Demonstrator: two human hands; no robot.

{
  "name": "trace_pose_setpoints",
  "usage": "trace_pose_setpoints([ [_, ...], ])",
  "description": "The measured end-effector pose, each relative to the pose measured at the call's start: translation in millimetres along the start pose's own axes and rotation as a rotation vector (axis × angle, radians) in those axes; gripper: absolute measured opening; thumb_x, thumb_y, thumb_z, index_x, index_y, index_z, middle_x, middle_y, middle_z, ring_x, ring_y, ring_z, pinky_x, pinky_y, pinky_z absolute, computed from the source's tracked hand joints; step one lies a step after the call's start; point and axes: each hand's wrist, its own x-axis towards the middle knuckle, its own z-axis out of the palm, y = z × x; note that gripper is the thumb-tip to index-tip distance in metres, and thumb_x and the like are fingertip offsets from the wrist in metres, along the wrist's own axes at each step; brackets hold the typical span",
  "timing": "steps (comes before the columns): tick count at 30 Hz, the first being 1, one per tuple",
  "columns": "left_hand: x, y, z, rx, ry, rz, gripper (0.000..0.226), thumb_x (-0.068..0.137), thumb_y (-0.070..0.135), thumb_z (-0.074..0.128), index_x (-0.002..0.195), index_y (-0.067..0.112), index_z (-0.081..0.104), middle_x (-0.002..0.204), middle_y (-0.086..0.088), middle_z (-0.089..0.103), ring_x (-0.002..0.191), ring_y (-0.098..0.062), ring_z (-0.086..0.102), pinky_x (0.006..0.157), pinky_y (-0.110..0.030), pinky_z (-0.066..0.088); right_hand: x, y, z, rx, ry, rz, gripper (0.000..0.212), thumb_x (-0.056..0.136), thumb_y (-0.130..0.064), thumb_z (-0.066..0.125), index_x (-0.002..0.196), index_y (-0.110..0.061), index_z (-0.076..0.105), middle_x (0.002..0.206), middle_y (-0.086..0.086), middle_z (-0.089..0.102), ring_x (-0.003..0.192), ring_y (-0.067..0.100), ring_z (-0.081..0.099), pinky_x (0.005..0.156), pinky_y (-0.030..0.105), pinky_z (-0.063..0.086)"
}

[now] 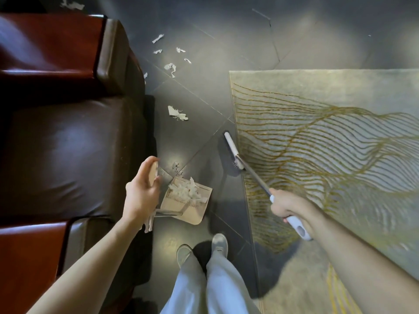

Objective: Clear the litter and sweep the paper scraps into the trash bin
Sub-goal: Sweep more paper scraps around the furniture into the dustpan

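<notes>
My left hand [141, 190] grips the top of the handle of a beige dustpan [172, 209] that stands on the dark tile floor beside the sofa. A heap of white paper scraps [187, 190] lies inside the pan. My right hand [286, 205] grips the white handle of a broom, whose head [232, 152] rests on the floor at the rug's left edge, apart from the pan. A few tiny scraps [175, 166] lie just beyond the pan's mouth. More torn paper [176, 113] lies farther along the floor, with several pieces [170, 66] near the sofa arm.
A dark brown and red leather sofa [68, 143] fills the left side. A grey rug with gold wavy lines [328, 143] covers the right. My two feet in light shoes [201, 248] stand on the tile strip between them. Another scrap [71, 4] lies at the top left.
</notes>
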Motion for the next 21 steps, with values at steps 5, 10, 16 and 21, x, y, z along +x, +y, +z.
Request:
trace_pose_setpoints([
  [5,2.0,-1.1,-0.1,0.019,0.011,-0.005,0.043,0.098,0.015,0.053,0.123,0.049,0.046,0.107,-0.003,0.062,0.075,-0.015,0.061,0.054,-0.026,0.050,-11.9,-21.7,28.4,-0.020,-0.174,-0.069,0.081,0.084,0.004,0.041,0.154,-0.020,0.007,0.106,0.015,0.065,0.048,0.017,0.051,0.042,0.025,0.043],
  [10,-13.9,-10.3,-8.1,0.031,0.019,0.001,0.043,0.099,0.015,0.052,0.130,0.043,0.045,0.104,-0.003,0.062,0.068,-0.010,0.061,0.048,-0.014,0.047,-33.3,-19.1,25.2,0.231,-0.220,-0.089,0.081,0.086,-0.002,0.041,0.153,-0.035,0.007,0.061,0.005,0.052,0.047,0.014,0.046,0.048,0.024,0.041],
  [16,-37.9,-26.8,-30.4,0.027,0.065,-0.039,0.043,0.098,0.014,0.053,0.132,0.039,0.045,0.108,-0.017,0.064,0.066,-0.009,0.059,0.048,-0.013,0.045,-41.7,-19.2,-4.5,0.409,-0.167,-0.090,0.078,0.087,0.002,0.041,0.149,-0.040,0.020,0.055,0.003,0.043,0.030,0.006,0.036,0.034,0.015,0.032],
  [21,-53.7,-43.7,-48.1,-0.015,0.113,-0.078,0.043,0.097,0.014,0.054,0.128,0.043,0.047,0.112,-0.024,0.063,0.079,-0.029,0.066,0.047,-0.014,0.045,-23.3,-64.2,-30.4,0.287,-0.132,-0.154,0.079,0.086,0.003,0.039,0.152,-0.035,0.015,0.049,0.004,0.047,0.035,0.010,0.039,0.038,0.019,0.036],
])
